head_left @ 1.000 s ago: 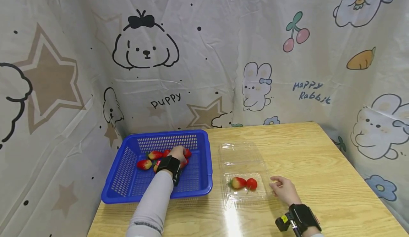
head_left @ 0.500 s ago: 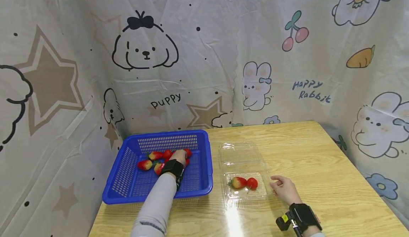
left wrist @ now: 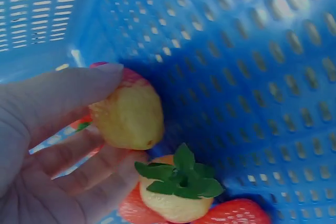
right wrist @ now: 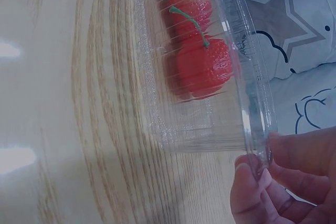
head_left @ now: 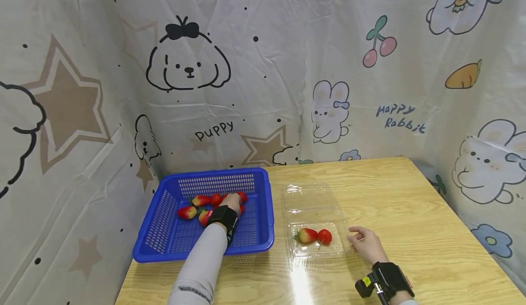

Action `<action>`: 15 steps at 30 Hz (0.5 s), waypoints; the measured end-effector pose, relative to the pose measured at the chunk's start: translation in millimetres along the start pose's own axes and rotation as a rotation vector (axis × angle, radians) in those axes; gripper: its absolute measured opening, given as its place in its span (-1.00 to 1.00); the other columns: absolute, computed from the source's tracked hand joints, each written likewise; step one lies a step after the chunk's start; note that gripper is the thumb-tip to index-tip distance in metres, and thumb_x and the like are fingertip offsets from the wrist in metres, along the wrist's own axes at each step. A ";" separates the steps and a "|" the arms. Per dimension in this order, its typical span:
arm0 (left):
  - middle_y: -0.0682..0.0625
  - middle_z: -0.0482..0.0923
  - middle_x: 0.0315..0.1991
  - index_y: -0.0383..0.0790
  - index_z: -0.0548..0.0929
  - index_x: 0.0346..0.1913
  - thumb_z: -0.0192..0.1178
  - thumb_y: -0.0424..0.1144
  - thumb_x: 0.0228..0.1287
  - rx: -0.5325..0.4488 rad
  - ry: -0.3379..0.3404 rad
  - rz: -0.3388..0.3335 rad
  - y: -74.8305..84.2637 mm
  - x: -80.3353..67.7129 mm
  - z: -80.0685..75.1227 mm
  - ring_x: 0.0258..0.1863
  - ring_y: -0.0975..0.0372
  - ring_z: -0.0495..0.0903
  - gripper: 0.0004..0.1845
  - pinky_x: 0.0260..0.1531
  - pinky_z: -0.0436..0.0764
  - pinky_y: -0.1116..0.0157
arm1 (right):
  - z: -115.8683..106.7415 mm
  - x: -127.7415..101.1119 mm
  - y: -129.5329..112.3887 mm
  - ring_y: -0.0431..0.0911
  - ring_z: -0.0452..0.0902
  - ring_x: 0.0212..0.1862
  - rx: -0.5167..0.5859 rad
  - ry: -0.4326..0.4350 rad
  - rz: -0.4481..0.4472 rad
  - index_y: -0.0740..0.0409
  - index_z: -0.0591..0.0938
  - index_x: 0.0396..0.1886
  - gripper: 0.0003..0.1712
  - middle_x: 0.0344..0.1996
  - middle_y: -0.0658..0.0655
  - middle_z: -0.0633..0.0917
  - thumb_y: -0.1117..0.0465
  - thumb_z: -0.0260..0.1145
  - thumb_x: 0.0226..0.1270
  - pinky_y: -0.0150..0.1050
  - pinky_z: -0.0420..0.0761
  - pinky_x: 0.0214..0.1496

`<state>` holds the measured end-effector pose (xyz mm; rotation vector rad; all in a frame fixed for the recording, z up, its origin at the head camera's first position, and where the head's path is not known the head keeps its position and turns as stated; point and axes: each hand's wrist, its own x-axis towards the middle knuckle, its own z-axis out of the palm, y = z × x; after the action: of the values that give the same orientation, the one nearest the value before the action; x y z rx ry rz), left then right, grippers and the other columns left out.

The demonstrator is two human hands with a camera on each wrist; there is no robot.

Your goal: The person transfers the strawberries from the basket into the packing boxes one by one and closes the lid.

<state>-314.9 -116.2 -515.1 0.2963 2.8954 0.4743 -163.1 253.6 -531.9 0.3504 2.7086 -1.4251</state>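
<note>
My left hand [head_left: 232, 202] is down inside the blue plastic basket [head_left: 141, 245], among several strawberries [head_left: 187, 212]. In the left wrist view, the thumb and fingers hold a yellowish strawberry [left wrist: 131, 116] with a red tip and no leaves. Another strawberry with a green leaf cap [left wrist: 178, 190] lies just below the fingertips. My right hand [head_left: 367, 244] pinches the rim of a clear plastic clamshell box [right wrist: 252, 108] at its right side. In the box lie a red-and-yellow strawberry [head_left: 307, 235] and a rounder red fruit [right wrist: 203, 69] with a thin green stem.
The box's lid [head_left: 310, 197] is folded back, flat on the wooden table [head_left: 382, 186]. Basket and box stand side by side, the basket to the left. A printed cloth curtain [head_left: 267, 67] hangs behind the table and at both sides.
My left hand has shifted slightly to the right and lower within the basket, uncovering more of the strawberries beside it. The right hand has stayed at the box's rim.
</note>
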 end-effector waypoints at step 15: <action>-0.02 0.49 -0.62 -0.27 0.55 -0.69 0.29 -0.54 -0.35 -0.002 -0.059 -0.007 54.4 -6.0 -67.3 -0.58 0.20 0.42 -0.85 -0.63 0.46 0.35 | -0.9 -1.2 -1.7 -0.08 0.53 -0.49 -0.002 -0.008 -0.007 0.50 0.47 0.01 -0.62 -0.47 0.18 0.53 0.38 0.16 0.21 -0.25 0.59 -0.44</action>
<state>-315.1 -86.8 -433.5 0.2942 2.8375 0.4590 -162.3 253.2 -529.8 0.3349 2.7079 -1.4219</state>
